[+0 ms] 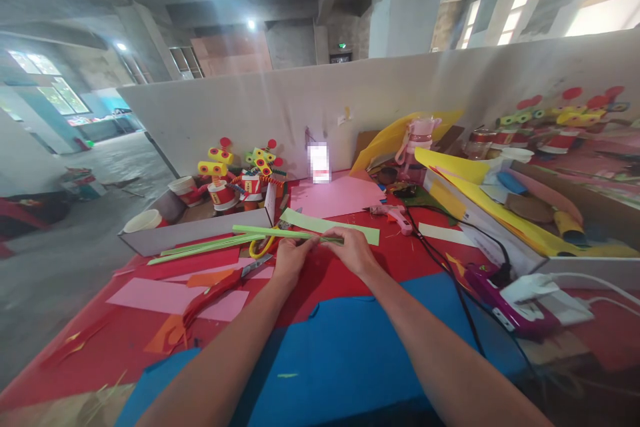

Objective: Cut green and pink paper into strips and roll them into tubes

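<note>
Between the fingertips of my left hand (294, 257) and my right hand (353, 250) runs a narrow light-green paper strip (267, 231), pinched by both. Its long end sticks out to the left, and its right end is partly hidden under my right fingers. Just behind my hands lies a wider pale-green paper piece (367, 234). Yellow-handled scissors (261, 248) rest close to my left hand. Several more green strips (205, 251) lie to the left, near a red-handled cutting tool (213, 293) on pink paper (150, 298).
At the back left, a shallow box (200, 232) holds paper-cup figures (221, 193). A pink glue gun (394, 217) lies to the right, its cable running toward a purple power strip (520, 313). Blue sheet (345, 347) covers the front. A box (500, 233) of coloured paper stands right.
</note>
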Demonstrator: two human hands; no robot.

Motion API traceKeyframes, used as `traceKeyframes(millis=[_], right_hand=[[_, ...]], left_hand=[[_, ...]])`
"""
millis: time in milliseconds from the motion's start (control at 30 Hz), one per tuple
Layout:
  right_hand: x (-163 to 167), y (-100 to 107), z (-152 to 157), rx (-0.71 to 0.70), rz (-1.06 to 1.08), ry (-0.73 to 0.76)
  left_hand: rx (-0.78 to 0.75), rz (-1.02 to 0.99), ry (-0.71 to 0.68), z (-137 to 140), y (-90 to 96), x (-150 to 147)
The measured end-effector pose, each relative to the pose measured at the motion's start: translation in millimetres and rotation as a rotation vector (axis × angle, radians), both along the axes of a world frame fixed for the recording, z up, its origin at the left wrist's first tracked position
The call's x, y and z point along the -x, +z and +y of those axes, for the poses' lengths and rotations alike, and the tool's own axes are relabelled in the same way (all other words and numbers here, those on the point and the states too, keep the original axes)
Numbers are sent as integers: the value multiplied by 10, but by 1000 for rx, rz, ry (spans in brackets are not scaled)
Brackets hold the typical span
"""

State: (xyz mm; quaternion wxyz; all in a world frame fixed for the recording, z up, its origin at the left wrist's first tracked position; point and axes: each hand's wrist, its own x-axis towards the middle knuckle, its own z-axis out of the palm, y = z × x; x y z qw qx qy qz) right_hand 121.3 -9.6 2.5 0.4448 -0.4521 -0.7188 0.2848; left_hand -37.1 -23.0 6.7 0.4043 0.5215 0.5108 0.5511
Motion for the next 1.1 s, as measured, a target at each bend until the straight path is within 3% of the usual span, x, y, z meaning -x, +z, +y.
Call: traceKeyframes(millis=[300, 467, 667, 833, 967, 1100], right_hand=[[-7, -8, 15, -37, -31, -34], [-19, -23, 34, -25, -43, -39], [-4, -9, 8, 23, -19, 16], [7, -3, -18, -7, 69, -8], [-8, 7, -16, -41, 41, 32], [-8, 56, -36, -105, -51, -21]], left_hand=[[55, -153, -11, 11, 11, 21], [47, -129, 0, 8, 6, 17], [77, -31, -90, 5, -19, 14], [53, -121, -42, 29, -10, 37], [41, -160, -61, 23, 13, 43], [33, -132, -85, 10, 0, 32]])
